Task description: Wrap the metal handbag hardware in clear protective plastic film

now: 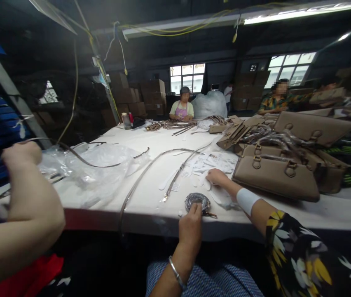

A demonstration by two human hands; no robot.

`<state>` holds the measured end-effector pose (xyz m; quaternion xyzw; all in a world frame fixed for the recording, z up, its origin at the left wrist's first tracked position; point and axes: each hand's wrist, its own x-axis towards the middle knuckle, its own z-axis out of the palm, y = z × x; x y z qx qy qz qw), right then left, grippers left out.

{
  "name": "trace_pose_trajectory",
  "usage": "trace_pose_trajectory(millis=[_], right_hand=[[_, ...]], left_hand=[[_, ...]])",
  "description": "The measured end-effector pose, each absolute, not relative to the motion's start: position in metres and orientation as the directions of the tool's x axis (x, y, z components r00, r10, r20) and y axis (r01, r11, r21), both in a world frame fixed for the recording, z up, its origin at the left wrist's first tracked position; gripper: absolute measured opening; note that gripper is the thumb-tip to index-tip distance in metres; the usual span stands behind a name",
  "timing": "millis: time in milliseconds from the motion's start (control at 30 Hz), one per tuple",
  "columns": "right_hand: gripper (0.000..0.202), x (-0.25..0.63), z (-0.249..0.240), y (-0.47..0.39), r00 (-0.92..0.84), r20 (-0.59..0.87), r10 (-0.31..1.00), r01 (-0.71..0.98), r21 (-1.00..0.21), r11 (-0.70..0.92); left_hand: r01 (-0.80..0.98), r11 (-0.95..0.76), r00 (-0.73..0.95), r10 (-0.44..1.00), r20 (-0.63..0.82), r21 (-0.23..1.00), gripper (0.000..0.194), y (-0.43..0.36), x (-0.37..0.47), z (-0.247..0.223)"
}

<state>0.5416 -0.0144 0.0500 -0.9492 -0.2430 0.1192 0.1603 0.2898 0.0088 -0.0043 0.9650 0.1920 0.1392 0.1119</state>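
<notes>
1. Dim workshop, daylight in the windows (pixel 188 78) behind; a broad white-topped table (pixel 153 177) fills the middle.
2. The left hand (pixel 190 222), a metal bracelet (pixel 177 273) at its wrist, has thumb and fingers closed on a coiled strap (pixel 197 199) in what looks like clear film, at the table's near edge. A brown end pokes out to the right.
3. The right hand (pixel 219 177), well apart from the left, reaches beyond the coil, its fingers at a scatter of white pieces (pixel 214 163). Whether it pinches one, I can't tell.
4. My reading: the step in hand is steadying the coil while the right hand sorts among the pieces. A next move would call for freeing a single piece without dragging its neighbours, and for keeping the coil from springing loose.
5. Just beside lie loose straps (pixel 178 173); to the right, brown handbags (pixel 274 173) are heaped, overlapping. To the left, a co-worker's hand (pixel 24 154) grips a dark strap (pixel 92 164) above crumpled clear plastic (pixel 101 169).
6. Hidden or cut off: the left fingertips' far side, the co-worker's body, any print on the pieces. Straps across the table blur into one bundle.
</notes>
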Motion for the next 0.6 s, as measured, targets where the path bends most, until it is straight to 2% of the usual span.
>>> trace_pose_trajectory(millis=[133, 300, 433, 600], right_hand=[[0.03, 0.542, 0.055, -0.032, 0.831, -0.05, 0.554, 0.432, -0.569, -0.699], [0.035, 0.525, 0.056, -0.058, 0.77, 0.005, 0.638, 0.364, -0.825, -0.432], [0.03, 0.513, 0.048, -0.078, 0.751, 0.002, 0.66, 0.272, -0.912, -0.307], [0.035, 0.514, 0.042, -0.093, 0.72, -0.067, 0.691, 0.198, -0.934, -0.298]], left_hand=[[0.307, -0.902, 0.887, 0.386, 0.253, 0.302, 0.047, 0.009, 0.289, -0.004], [0.289, -0.897, 0.88, 0.387, 0.276, 0.335, 0.049, 0.009, 0.289, -0.003], [0.291, -0.897, 0.88, 0.388, 0.275, 0.333, 0.05, 0.009, 0.29, -0.005], [0.317, -0.895, 0.879, 0.402, 0.257, 0.313, 0.048, 0.009, 0.289, -0.003]])
